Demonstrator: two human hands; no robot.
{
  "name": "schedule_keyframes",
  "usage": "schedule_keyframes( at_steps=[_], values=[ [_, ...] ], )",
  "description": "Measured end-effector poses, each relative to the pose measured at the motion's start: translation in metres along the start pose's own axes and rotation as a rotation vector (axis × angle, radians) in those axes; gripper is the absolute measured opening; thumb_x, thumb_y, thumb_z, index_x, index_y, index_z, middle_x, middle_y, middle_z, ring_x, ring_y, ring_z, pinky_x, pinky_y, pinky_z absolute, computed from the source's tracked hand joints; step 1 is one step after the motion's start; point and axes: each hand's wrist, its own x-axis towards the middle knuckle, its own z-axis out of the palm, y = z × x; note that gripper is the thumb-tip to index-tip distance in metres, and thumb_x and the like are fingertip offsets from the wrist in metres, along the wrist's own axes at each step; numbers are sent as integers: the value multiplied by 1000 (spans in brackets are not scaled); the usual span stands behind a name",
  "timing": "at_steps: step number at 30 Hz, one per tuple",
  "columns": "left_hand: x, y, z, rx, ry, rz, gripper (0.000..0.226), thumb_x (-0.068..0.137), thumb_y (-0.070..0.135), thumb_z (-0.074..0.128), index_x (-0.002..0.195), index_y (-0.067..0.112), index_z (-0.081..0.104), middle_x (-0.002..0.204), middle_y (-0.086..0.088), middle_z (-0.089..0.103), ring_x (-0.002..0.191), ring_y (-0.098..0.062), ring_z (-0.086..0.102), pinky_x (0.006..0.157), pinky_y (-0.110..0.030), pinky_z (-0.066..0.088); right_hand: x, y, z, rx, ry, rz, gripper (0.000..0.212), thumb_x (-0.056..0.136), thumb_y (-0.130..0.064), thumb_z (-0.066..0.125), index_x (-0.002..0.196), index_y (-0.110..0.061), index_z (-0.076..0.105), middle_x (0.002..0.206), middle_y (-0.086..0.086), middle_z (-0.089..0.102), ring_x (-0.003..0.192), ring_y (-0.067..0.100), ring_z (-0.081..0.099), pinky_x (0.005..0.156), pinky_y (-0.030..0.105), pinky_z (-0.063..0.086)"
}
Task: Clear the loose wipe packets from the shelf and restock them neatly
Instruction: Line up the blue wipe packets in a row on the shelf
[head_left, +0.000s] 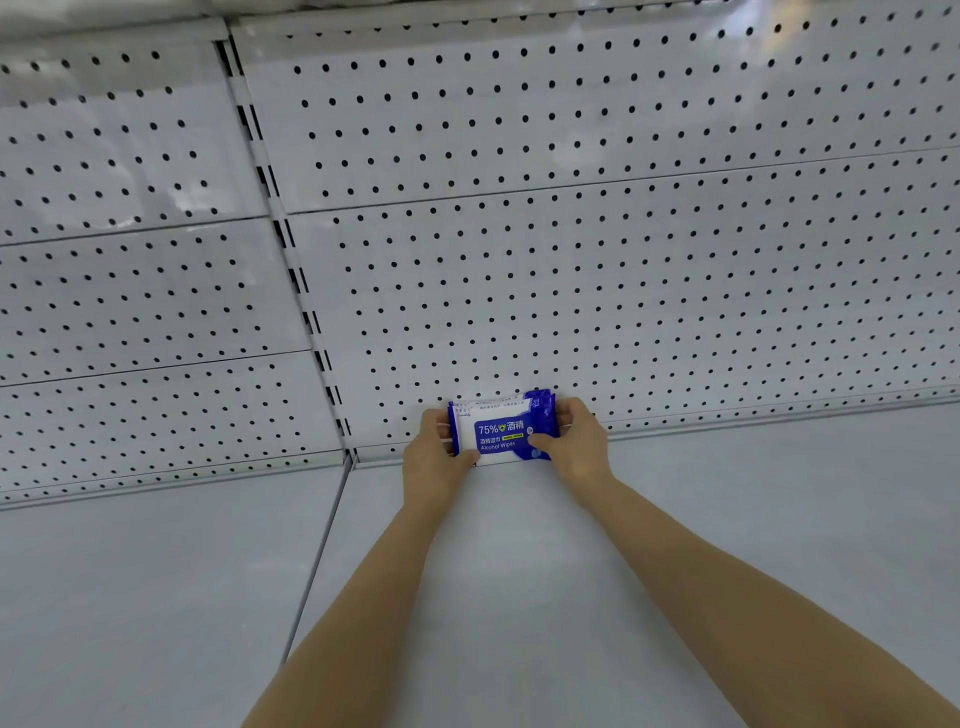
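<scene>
Right, both hands grip one pack: left hand on its 9 o'clock end, right hand on the 3 o'clock end. Pack stands w/ long axis 9-to-3, at shelf rear, against pegboard at 12.

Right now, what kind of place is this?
Probably a retail store aisle: a white metal shelf backed by perforated pegboard panels, with both hands, left hand and right hand, standing a blue alcohol wipes packet against the back.

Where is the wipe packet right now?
Head view, centre: the wipe packet stands at the shelf's back against the pegboard, held between left hand and right hand.
</scene>
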Motion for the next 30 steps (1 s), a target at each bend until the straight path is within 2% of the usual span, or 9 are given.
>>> schedule_keyframes(
  at_steps=[2,5,10,17,21,23,25,27,30],
  values=[
    [0,0,2,12,11,17,48,77,6,76,111,27,50,106,6,65,91,-12,65,80,-33,56,4,2,2,-7,4,-5,43,77,-1,77,112,-13,53,104,-1,61,96,15,61,80,35,56],
    [2,-1,2,28,2,-2,42,80,8,75,109,24,50,107,3,66,88,-11,64,80,-33,55,5,5,2,-47,-7,-10,43,80,-5,76,115,-11,53,107,0,62,98,16,61,85,39,56],
    [1,1,-2,32,-55,-34,52,77,15,81,120,18,52,103,9,61,91,-12,62,76,-24,49,4,6,-3,-199,-35,-42,50,77,-5,75,121,-10,53,112,4,68,96,18,64,84,35,52],
    [0,1,-6,45,-41,-29,61,71,15,86,123,16,51,112,4,64,97,-14,63,80,-27,50,-6,8,-14,-250,-26,-25,62,73,-15,82,127,-11,52,116,3,67,99,17,63,86,33,50],
    [-4,6,-12,43,54,-35,70,74,24,85,132,16,47,127,0,58,108,-16,59,89,-37,53,-15,6,-23,-380,22,-65,56,81,-21,75,131,-12,51,123,3,62,107,18,59,86,31,46],
    [-9,11,-18,106,119,14,68,77,27,82,134,17,46,133,0,53,115,-17,54,91,-37,50,-22,5,-28,-473,52,-129,50,84,-24,72,129,-13,53,123,2,62,110,19,58,88,32,47],
    [-14,17,-23,208,157,129,60,81,27,78,133,19,48,134,0,50,120,-18,49,88,-31,45,-29,2,-33,-521,64,-188,46,86,-26,70,127,-13,55,123,2,62,112,19,58,91,34,47],
    [-23,25,-28,316,128,240,52,86,27,74,131,19,52,133,0,51,122,-16,45,86,-25,40,-40,-3,-36,-539,65,-244,46,87,-28,69,128,-13,55,123,3,62,113,19,57,93,34,46],
    [-42,38,-28,434,4,393,40,90,32,68,126,18,58,126,1,56,116,-16,47,84,-28,46,-62,-9,-43,-561,66,-331,44,89,-30,67,128,-12,57,124,5,62,115,20,56,94,34,45]
  ],
)
